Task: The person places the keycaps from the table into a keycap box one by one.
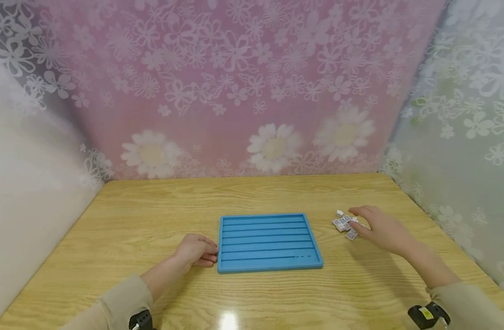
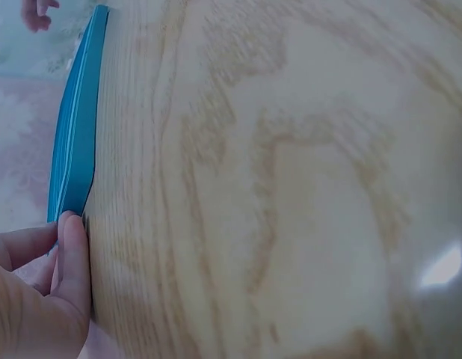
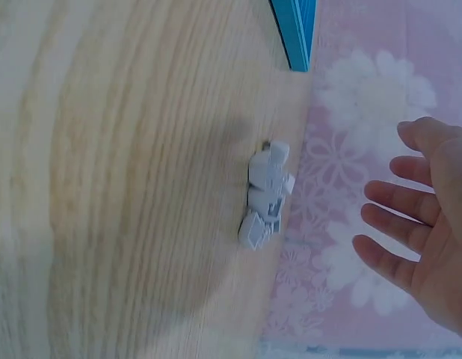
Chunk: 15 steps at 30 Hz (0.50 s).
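A blue tray (image 1: 268, 268) with several long parallel grooves lies flat on the table. My left hand (image 1: 196, 250) rests at its left edge; in the left wrist view, the fingertips of that hand (image 2: 44, 295) touch the tray's near corner (image 2: 83, 142). To the right of the tray is a loose heap of small white tiles (image 1: 342, 223) with printed faces, too small to read. Over the heap hovers my right hand (image 1: 385, 230), its fingers spread and slightly bent. The right wrist view shows this hand (image 3: 440, 217) apart from the tiles (image 3: 265, 194), holding nothing.
The wooden table (image 1: 161, 206) extends around the tray and meets a pink flowered backdrop (image 1: 218, 91) at the back. Pale curtains stand along both sides. Dark devices (image 1: 428, 315) are strapped on both wrists. Light glares on the table's front part.
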Tool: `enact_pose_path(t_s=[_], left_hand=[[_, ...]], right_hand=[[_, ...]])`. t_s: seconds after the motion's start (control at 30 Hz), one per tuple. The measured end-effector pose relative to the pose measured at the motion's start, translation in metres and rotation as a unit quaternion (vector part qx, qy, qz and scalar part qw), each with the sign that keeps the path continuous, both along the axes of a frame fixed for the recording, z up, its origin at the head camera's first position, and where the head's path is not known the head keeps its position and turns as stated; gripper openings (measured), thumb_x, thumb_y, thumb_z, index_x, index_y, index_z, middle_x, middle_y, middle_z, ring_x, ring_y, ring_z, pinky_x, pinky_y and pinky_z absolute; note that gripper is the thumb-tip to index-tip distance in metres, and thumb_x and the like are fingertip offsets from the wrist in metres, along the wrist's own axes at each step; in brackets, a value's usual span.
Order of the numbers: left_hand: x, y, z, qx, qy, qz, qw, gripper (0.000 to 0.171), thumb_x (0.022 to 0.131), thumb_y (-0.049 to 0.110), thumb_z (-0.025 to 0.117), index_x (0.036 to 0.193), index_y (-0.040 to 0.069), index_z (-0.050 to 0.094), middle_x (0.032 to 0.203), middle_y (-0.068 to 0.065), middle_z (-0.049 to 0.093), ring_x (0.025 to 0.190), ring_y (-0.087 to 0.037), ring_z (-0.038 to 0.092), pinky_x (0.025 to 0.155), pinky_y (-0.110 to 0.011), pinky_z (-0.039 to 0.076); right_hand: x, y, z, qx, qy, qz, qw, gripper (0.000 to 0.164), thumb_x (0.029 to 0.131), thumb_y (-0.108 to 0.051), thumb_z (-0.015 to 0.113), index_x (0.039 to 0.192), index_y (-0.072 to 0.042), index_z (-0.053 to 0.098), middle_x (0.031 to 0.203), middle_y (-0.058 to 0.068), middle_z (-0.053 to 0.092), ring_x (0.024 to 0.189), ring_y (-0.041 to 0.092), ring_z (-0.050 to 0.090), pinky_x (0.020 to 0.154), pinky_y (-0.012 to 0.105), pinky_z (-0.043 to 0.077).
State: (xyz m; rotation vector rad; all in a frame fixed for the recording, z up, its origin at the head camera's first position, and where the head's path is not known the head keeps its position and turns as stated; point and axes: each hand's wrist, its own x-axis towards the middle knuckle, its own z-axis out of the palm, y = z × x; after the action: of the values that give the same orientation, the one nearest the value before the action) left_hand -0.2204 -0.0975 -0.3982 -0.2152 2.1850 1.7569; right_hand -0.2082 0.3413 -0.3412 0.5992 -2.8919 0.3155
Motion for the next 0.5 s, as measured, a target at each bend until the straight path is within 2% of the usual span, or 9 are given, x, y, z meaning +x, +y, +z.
enact_pose_path(t_s=[0.17,0.5], left_hand=[[0.000,0.000,-0.002,-0.006,-0.002,-0.005,1.0000,0.017,0.083,0.002,0.065,0.097,-0.008,0.064,0.070,-0.010,0.063,0.056,-0.015,0.061,0.054,-0.030,0.055],[0.002,0.005,0.001,-0.032,0.002,-0.008,0.9995,0.019,0.083,0.005,0.066,0.098,-0.006,0.063,0.069,-0.009,0.062,0.056,-0.015,0.059,0.050,-0.028,0.053]], right_hand=[[-0.010,0.015,-0.002,-0.003,-0.022,-0.015,1.000,0.041,0.090,-0.019,0.060,0.122,0.007,0.053,0.113,0.024,0.056,0.101,0.041,0.053,0.077,0.050,0.048],[-0.028,0.035,-0.011,0.012,-0.031,-0.024,0.999,0.038,0.084,-0.009,0.065,0.118,0.007,0.055,0.107,0.022,0.059,0.095,0.039,0.056,0.074,0.049,0.049]])
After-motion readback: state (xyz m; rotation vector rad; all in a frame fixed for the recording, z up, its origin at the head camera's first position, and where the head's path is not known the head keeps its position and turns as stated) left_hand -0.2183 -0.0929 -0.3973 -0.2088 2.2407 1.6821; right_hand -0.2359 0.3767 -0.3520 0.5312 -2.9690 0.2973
